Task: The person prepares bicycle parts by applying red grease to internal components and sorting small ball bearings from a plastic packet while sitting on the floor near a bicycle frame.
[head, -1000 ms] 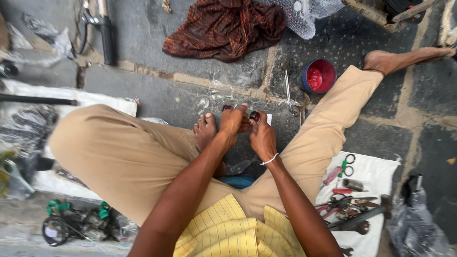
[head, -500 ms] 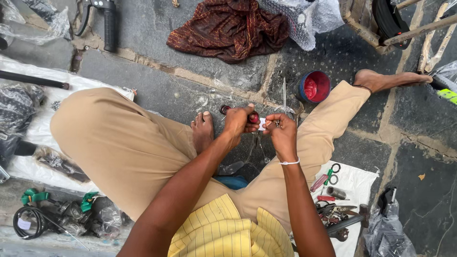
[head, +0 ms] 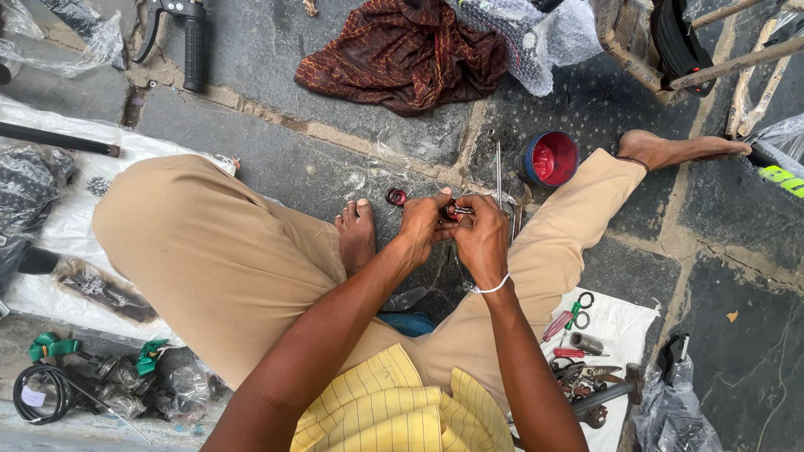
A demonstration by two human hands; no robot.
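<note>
Person seated on stone paving, legs spread, both forearms extended forward and converging over the gap between the knees. Left hand (head: 423,224) is bent at the wrist, knuckles up, fingers curled and pinching a small dark-red metal part (head: 453,211) from its left side. Right hand (head: 483,238), with a white band at the wrist, meets it from the right; its fingers are likewise closed on the same part, thumb toward the left hand. The two hands touch around the part, which sits between the fingertips, just above the paving and mostly hidden by them. A second small red ring (head: 395,197) lies on the stone just left of the left hand, near the bare foot (head: 356,234). A blue tin (head: 548,158) with red contents stands beyond the right hand. A maroon cloth (head: 402,52) lies farther off. Assorted tools (head: 586,368) rest on a white sheet by the right thigh.
</note>
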